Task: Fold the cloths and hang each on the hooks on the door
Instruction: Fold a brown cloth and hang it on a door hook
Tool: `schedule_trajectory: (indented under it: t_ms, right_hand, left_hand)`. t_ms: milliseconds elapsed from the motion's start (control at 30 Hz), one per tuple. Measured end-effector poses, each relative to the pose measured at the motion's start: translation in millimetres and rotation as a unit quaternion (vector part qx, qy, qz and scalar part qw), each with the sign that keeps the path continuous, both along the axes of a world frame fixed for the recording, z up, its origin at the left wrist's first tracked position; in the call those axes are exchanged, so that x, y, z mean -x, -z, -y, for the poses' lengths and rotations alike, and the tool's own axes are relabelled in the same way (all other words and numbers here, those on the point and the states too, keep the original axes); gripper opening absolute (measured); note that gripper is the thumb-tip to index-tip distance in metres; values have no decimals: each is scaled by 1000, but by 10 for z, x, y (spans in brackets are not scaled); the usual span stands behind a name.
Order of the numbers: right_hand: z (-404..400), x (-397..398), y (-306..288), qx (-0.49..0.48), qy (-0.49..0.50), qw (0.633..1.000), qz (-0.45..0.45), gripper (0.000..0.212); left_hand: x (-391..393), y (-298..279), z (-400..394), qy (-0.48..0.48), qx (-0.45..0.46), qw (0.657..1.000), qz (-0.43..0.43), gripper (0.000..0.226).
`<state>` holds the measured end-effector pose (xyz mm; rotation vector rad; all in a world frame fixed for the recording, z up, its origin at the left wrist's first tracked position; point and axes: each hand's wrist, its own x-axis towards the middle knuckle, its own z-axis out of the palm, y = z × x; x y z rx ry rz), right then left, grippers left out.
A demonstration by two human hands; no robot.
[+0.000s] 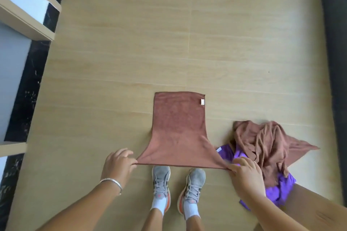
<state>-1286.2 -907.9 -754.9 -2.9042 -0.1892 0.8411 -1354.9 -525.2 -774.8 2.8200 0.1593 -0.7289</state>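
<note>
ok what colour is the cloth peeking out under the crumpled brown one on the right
Purple; the purple cloth shows best in the head view, lying under the crumpled brown cloth.

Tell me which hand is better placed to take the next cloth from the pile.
The right hand: it pinches the flat cloth right beside the pile. The left hand holds the far corner.

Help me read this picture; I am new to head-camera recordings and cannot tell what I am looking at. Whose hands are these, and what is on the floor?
There is one picture, taken by a camera on a person's head, looking down past their arms at their grey sports shoes on the pale wood-look floor. The left hand and right hand each pinch a near corner of a flat reddish-brown towelling cloth spread on the floor. To the right lies a crumpled brown cloth on top of a purple cloth, both unfolded. No door hooks are in view.
</note>
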Motion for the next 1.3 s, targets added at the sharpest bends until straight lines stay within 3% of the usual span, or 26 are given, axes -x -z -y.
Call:
schedule_trajectory:
  t_ms: [67,233,367,633,800,933,1033,1100,1133,1233,1300]
  right_hand:
    - [33,5,398,-6,-7,1000,5,17]
    - [42,-221,1477,-19,-7,1000,11,8]
    - [-96,-679,2278,-26,-2,997,73,9]
    - [-381,-1988,3837,20,-1,994,105,21]
    - [-502,-2597,4674,47,-17,987,154,20]
    - [-501,-2748,4925,37,-1,971,237,10]
    - [-516,-2896,4922,9,2,967,253,9]
    - [-575,-2952,4831,-40,25,965,259,17]
    - [-625,-2934,4778,-70,24,963,259,26]
    - [-806,-2629,4677,-157,-105,949,254,44]
    - [-883,-2270,4733,-162,-210,937,227,49]
  left_hand:
    - [19,336,12,6,4,1000,-6,35]
    - [-245,1193,-45,0,11,1000,8,19]
    - [-747,1943,-169,-21,12,998,52,3]
    - [-2061,3518,-427,-14,-32,994,101,17]
    - [-2627,4357,-513,-12,-37,992,120,14]
    - [-2756,4568,-549,38,-24,973,226,21]
    - [-2890,4555,-564,49,-19,968,245,26]
    - [-2973,4484,-524,21,-19,967,252,21]
    - [-2975,4447,-467,25,-19,967,252,28]
    - [-2762,4382,-144,138,-11,960,244,49]
    - [-2474,4450,121,198,-8,959,203,61]
